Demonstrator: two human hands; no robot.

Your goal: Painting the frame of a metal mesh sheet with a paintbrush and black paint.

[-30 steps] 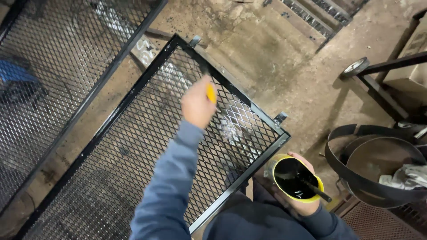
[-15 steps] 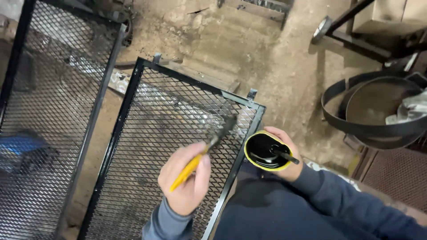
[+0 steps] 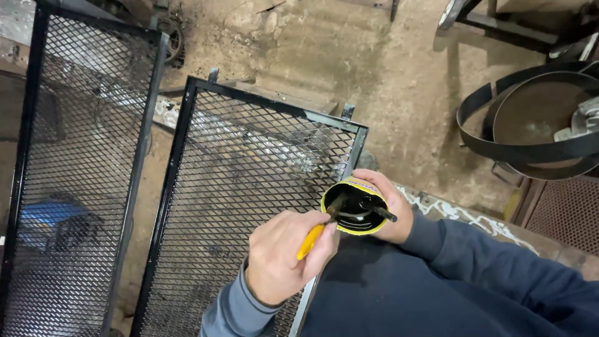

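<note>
My left hand (image 3: pixel 284 253) grips a paintbrush with a yellow handle (image 3: pixel 310 241). Its bristle end dips into a small yellow-rimmed cup of black paint (image 3: pixel 359 229). My right hand (image 3: pixel 398 212) holds that cup from the right side, and a dark stick (image 3: pixel 380 213) also rests in it. Both hands hover over the near right corner of a black-framed expanded-metal mesh panel (image 3: pixel 249 162) that lies flat in front of me.
A second black mesh panel (image 3: pixel 81 125) lies to the left, with a blue object (image 3: pixel 47 215) under it. At right are curved dark metal bands around a round pan (image 3: pixel 536 150). A wheeled metal frame (image 3: pixel 493 28) stands at top right on the dirty concrete floor (image 3: pixel 399 81).
My left hand pulled the brush back from the far part of the mesh panel to the cup and dipped it in the paint. The view shifted and the cup rose slightly.
</note>
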